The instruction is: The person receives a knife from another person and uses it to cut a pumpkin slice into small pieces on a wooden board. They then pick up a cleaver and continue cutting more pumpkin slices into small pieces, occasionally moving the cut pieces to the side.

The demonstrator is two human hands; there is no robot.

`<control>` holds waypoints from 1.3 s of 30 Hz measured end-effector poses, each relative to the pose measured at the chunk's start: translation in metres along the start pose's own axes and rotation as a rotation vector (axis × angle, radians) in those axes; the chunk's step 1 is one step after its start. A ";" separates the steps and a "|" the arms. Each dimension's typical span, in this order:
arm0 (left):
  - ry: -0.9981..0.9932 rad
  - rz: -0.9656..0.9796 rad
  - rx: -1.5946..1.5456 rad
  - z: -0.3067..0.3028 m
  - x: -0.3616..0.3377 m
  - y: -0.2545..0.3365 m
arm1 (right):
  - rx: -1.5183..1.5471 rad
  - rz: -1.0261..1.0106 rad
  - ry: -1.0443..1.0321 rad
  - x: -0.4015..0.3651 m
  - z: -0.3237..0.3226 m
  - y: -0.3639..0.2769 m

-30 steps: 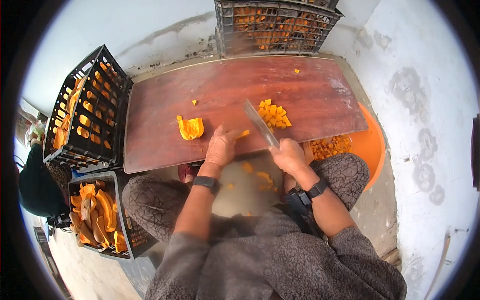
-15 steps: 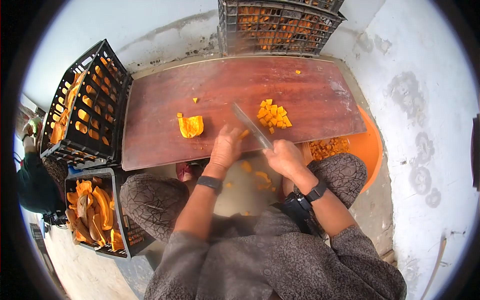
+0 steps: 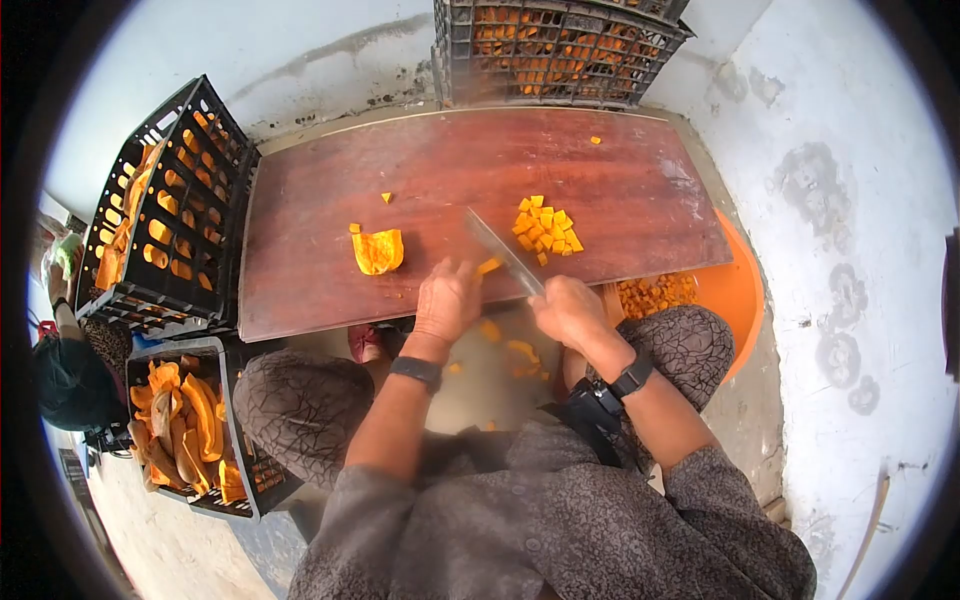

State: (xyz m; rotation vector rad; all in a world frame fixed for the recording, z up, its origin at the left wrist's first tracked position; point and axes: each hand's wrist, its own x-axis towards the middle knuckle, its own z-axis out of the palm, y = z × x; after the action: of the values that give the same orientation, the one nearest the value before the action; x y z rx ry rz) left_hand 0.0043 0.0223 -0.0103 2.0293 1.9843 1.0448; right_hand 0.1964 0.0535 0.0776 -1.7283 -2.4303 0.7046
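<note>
My right hand [image 3: 568, 308] is closed round the handle of a knife [image 3: 500, 247], whose blade slants up and left over the near edge of the red-brown board [image 3: 320, 210]. Just left of the blade, my left hand [image 3: 447, 297] has bent fingers near a small orange piece [image 3: 488, 266]; its fingertips are blurred, and whether they grip the piece is unclear. A larger orange chunk [image 3: 379, 252] lies on the board further left. Right of the blade is a pile of orange cubes [image 3: 546, 229].
Black crates of orange pieces stand at the left [image 3: 165, 215] and behind the board [image 3: 560, 55]. A grey crate [image 3: 228, 400] holds long orange pieces. An orange tub [image 3: 740, 300] with cubes is under the board's right end. Another person [image 3: 75, 375] is at far left.
My left hand has shifted slightly, and the small orange piece beside the blade shows more clearly. At far left, the other person's arm has moved. The knife stays almost where it was.
</note>
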 end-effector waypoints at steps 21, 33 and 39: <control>0.064 0.079 -0.143 0.011 -0.001 -0.010 | -0.146 -0.070 0.013 0.044 0.020 -0.016; 0.081 -0.010 -0.120 0.013 -0.003 -0.006 | 0.254 0.191 -0.076 0.027 -0.009 -0.004; 0.129 0.005 -0.082 0.015 0.000 -0.001 | 0.052 0.018 -0.045 0.007 -0.018 -0.014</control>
State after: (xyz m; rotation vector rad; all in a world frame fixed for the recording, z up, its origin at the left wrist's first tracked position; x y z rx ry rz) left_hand 0.0118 0.0283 -0.0217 1.9724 1.9606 1.2661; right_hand 0.1871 0.0619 0.0978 -1.7362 -2.4053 0.8092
